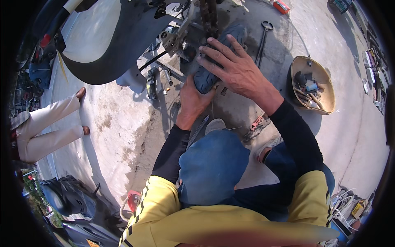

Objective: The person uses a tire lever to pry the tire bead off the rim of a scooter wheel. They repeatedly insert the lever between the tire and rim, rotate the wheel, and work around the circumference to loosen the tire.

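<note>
A black scooter tyre [204,80] with a grooved tread stands below the raised scooter's frame and grey bodywork. My left hand [192,98] grips its near end from below and to the left; some of those fingers are hidden behind the rubber. My right hand [238,68] lies on the tyre's right side and top, fingers stretched out and spread across it. Just left of the tyre are a metal bracket [172,42] and other frame parts. A dark power tool [152,84] rests on the ground left of my left hand.
A long dark tool with a ring end [263,41] lies right of the tyre. Farther right sits a cream bowl-shaped container [331,101] of small tools. A red-handled tool [256,123] is near my foot. Someone in light trousers [53,138] stands left, above a parked scooter [78,206].
</note>
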The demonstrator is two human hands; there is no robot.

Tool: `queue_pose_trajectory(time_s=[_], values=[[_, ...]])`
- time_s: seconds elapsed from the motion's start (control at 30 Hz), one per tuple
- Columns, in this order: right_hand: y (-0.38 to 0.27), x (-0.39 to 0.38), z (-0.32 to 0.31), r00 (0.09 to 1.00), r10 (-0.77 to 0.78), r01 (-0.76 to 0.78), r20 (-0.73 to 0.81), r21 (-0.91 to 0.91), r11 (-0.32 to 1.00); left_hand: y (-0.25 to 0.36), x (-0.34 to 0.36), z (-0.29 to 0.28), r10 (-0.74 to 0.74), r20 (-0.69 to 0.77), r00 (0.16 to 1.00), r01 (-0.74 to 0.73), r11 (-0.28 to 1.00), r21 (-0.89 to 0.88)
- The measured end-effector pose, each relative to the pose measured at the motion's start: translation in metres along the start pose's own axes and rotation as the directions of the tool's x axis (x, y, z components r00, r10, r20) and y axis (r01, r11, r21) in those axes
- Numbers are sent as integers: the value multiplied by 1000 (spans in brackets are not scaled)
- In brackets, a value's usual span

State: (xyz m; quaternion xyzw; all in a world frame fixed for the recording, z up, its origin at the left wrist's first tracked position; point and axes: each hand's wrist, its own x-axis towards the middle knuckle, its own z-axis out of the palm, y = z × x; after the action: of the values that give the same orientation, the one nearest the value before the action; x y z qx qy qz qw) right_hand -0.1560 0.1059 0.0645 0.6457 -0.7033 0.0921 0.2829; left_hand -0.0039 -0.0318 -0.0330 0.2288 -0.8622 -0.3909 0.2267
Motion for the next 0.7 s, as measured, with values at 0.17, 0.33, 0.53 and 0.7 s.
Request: queue_pose_trajectory(time_s=[0.17,0.33,0.53,0.7], values=[[34,32,24,920,-344,307,187,204,930,-2,6,-3,5,3,1000,-5,1000,-2],[29,31,31,913,-338,295,229,201,934,-6,7,-2,45,5,999,-45,998,-43],[25,45,22,911,-323,264,257,239,935,-12,3,-7,-19,-16,1000,17,996,-92],[60,24,18,974,-206,172,89,295,940,16,6,-5,-72,29,997,69,995,77]])
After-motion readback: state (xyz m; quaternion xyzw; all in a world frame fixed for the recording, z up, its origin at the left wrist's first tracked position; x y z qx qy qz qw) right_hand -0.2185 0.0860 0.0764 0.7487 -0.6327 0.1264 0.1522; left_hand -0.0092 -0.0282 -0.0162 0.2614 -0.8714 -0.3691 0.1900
